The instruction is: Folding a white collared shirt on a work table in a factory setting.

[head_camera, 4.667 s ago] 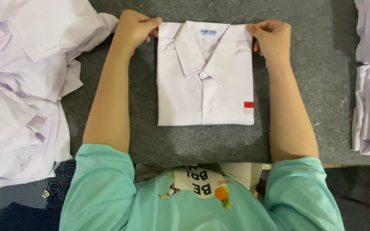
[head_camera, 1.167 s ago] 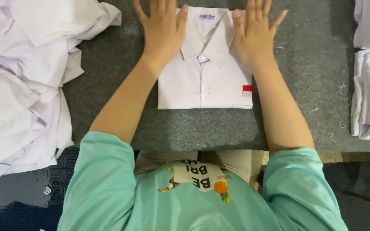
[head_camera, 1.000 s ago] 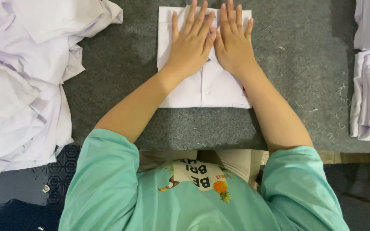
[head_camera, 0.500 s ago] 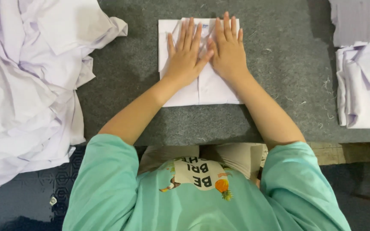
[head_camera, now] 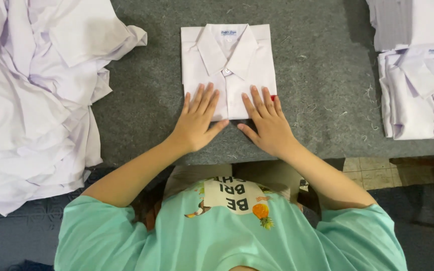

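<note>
From my remote seat, I see both hands flat on the near edge of the shirt (head_camera: 228,70), which lies folded, collar up, at 12 o'clock on the grey table (head_camera: 322,75). The left hand (head_camera: 197,123) and right hand (head_camera: 268,125) have fingers spread and pinch nothing. I judge the risk is drag: palms sliding toward 6 o'clock could pull the bottom fold open or skew the packet. A loose heap (head_camera: 31,100) sits at 9 o'clock and a folded stack (head_camera: 420,85) at 3 o'clock, both well apart.
</note>
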